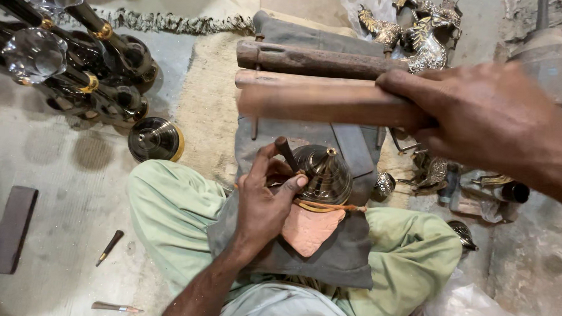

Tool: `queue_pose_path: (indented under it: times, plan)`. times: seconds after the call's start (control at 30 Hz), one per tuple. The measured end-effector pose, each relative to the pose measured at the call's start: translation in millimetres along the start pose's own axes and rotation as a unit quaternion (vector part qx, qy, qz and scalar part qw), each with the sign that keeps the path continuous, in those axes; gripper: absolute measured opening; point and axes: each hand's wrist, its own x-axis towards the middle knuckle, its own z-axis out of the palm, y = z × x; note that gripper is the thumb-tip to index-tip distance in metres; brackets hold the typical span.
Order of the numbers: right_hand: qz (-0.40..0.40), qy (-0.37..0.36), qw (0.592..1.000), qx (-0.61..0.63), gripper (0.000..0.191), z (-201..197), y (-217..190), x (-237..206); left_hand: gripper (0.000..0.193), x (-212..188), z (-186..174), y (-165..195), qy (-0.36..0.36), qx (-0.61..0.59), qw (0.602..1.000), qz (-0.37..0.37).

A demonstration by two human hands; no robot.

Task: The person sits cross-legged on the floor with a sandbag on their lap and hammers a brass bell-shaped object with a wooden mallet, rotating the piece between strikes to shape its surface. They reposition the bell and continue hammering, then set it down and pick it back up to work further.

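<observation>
left hand (pixel 263 198): fingers curled, pinching a short dark punch (pixel 287 153) between thumb and fingers; tip set against the brass dome.
right hand (pixel 491 120): closed around a wooden mallet (pixel 324 103), raised above the lap, blurred.
dome (pixel 323 172): bell-shaped brass piece with small top knob, on the lap, just right of the left hand, directly under the mallet.
under dome: orange cord (pixel 326 207) around its base; pinkish pad (pixel 308 229) below that; both on grey cloth (pixel 333 255).
lap: grey cloth spread over light green trousers (pixel 165 210), knees out to both sides.
beyond mallet: two more wooden bars (pixel 307 59) lying crosswise on a grey bag (pixel 311 34), one behind the other.
far right: metal bird figures (pixel 419 31) by a clear plastic bag; more small brass parts (pixel 435 174) on the floor near the right knee.
far left: dark lamp stems with glass globes (pixel 36 52), lying clustered; round brass-rimmed base (pixel 155 140) just beside them.
floor left: dark flat block (pixel 12 228); small awl (pixel 110 247); second thin tool (pixel 116 307) nearer the camera, well apart from the hands.
mat (pixel 210 104): beige, fringed edge, under the bag.
</observation>
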Motion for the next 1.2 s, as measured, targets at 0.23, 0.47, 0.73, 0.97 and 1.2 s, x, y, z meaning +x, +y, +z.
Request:
queue_pose_path:
  times: [0.23,0.47,0.73,0.97,1.2]
  plan:
    - [0.033,0.11,0.985,0.126,0.068,61,17,-20,0.047,32,-20,-2,-0.167,-0.056,0.979,0.106]
    - [0.031,0.346,0.871,0.347,0.06,148,-12,-61,0.058,75,-23,2,-0.377,0.034,0.894,0.24]
    - [0.103,0.329,0.775,0.529,0.055,189,-43,-61,0.056,74,-22,7,-0.365,0.042,0.897,0.245]
    - [0.102,0.413,0.8,0.424,0.056,201,-60,-66,0.039,80,-24,17,-0.42,0.062,0.862,0.276]
    - [0.114,0.471,0.786,0.384,0.058,230,-94,-72,0.047,92,-28,35,-0.529,0.1,0.809,0.235]
